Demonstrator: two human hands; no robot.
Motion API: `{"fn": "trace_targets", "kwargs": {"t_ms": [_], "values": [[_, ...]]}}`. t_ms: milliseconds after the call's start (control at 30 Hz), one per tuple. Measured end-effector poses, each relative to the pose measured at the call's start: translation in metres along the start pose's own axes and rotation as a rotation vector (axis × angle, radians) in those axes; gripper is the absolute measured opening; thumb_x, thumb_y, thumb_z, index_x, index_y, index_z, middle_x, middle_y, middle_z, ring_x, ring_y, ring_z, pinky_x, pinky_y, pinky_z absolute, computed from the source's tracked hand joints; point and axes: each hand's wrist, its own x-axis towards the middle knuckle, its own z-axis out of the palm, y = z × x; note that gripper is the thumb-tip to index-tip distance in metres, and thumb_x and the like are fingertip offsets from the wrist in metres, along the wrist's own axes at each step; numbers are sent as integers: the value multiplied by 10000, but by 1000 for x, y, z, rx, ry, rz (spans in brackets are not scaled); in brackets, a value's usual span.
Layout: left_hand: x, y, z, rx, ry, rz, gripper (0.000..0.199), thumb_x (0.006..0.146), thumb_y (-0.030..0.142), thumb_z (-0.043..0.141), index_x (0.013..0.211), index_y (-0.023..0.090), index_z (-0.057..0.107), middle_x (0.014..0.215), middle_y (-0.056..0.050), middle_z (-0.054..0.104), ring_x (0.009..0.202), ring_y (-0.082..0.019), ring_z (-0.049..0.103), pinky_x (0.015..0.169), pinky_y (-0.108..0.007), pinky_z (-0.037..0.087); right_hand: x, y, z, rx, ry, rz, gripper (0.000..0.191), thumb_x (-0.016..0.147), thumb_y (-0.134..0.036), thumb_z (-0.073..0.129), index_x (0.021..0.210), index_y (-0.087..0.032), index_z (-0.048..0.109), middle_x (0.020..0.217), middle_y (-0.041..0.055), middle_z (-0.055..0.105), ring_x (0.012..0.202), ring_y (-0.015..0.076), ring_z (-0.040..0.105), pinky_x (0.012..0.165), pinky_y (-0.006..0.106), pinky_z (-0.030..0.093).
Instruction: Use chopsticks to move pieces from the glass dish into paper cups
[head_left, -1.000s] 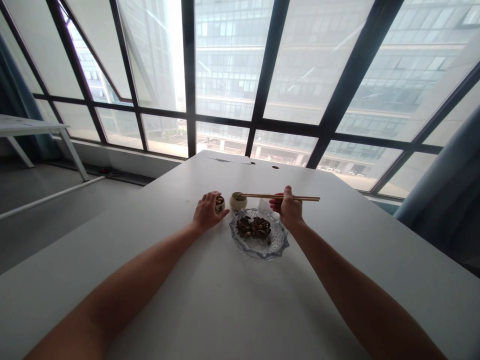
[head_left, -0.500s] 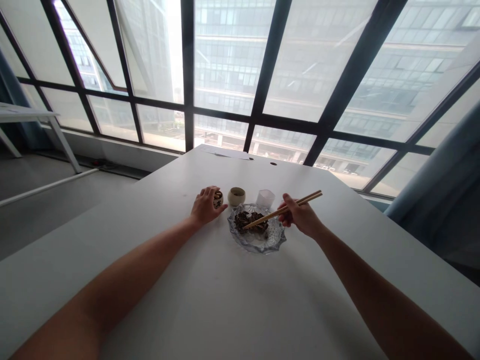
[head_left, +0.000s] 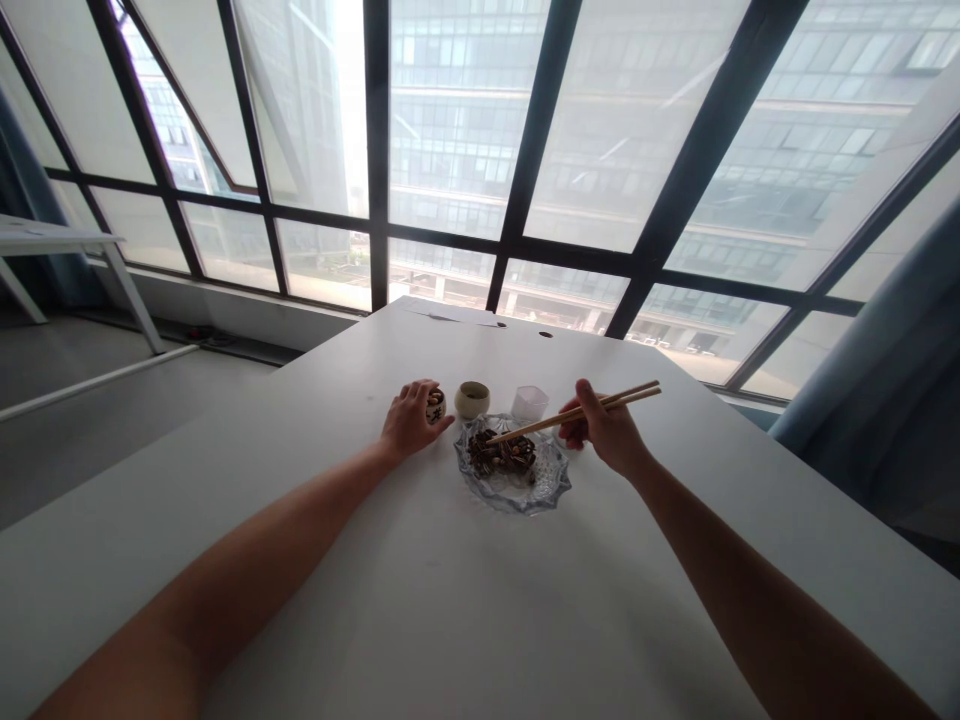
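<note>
My left hand (head_left: 411,420) is curled round a small cup (head_left: 436,408) with dark lettering on its side and tan pieces inside, perhaps nuts. My right hand (head_left: 606,428) grips a pair of wooden chopsticks (head_left: 600,402). Their tips hover over or touch dark striped pieces (head_left: 501,455), which look like sunflower seeds with a few brown nuts among them; I cannot tell whether anything is pinched. The pieces lie in a clear glass dish (head_left: 551,487) with a jagged rim. Behind the dish stand a cream-coloured cup (head_left: 472,399) and a clear plastic cup (head_left: 530,402).
Everything stands on a white table (head_left: 360,590). Toward its far edge lie a sheet of paper (head_left: 442,312) and a dark round spot (head_left: 545,334). Large windows rise beyond. A blue curtain (head_left: 877,350) hangs at right, and another white table (head_left: 60,237) stands at far left.
My right hand has lifted the chopstick tips slightly, away from the middle of the pile, with the back ends shifting right. The left hand stays on its cup. The view has tilted a little.
</note>
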Motion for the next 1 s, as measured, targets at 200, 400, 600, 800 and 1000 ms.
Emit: {"fn": "trace_targets", "kwargs": {"t_ms": [200, 400, 600, 800, 1000], "values": [[0, 1, -2, 9, -2, 0, 562, 788, 387, 737, 1271, 230, 496, 1325, -123, 590, 1232, -331, 547, 1019, -502, 491, -20, -16, 13, -157, -188, -15, 621, 636, -763, 725, 600, -145, 682, 425, 58, 633, 304, 133, 560, 294, 200, 430], [0, 1, -1, 16, -4, 4, 570, 788, 398, 739, 1274, 229, 494, 1317, -120, 591, 1233, -327, 545, 1028, -496, 485, -30, -19, 21, -192, -231, -17, 529, 716, -667, 735, 601, -153, 688, 421, 42, 632, 299, 126, 554, 284, 180, 405], [0, 0, -1, 14, 3, 6, 567, 789, 394, 738, 1271, 228, 491, 1318, -116, 591, 1230, -324, 543, 1038, -491, 481, -32, -20, 24, -184, -215, 27, 413, 797, -505, 747, 581, -161, 669, 410, 27, 622, 287, 121, 547, 279, 168, 405], [0, 0, -2, 16, 1, 13, 559, 789, 399, 736, 1268, 238, 496, 1310, -116, 589, 1219, -323, 550, 1032, -493, 486, -31, -19, 22, -183, -289, 58, 442, 758, -548, 764, 579, -164, 638, 445, 34, 644, 319, 117, 571, 297, 158, 424], [0, 0, -2, 24, 6, 21, 565, 791, 416, 732, 1272, 237, 495, 1301, -123, 597, 1217, -330, 553, 1017, -497, 498, -31, -17, 22, -146, -310, 24, 503, 726, -645, 738, 587, -173, 631, 449, 34, 647, 326, 122, 575, 303, 174, 433]]}}
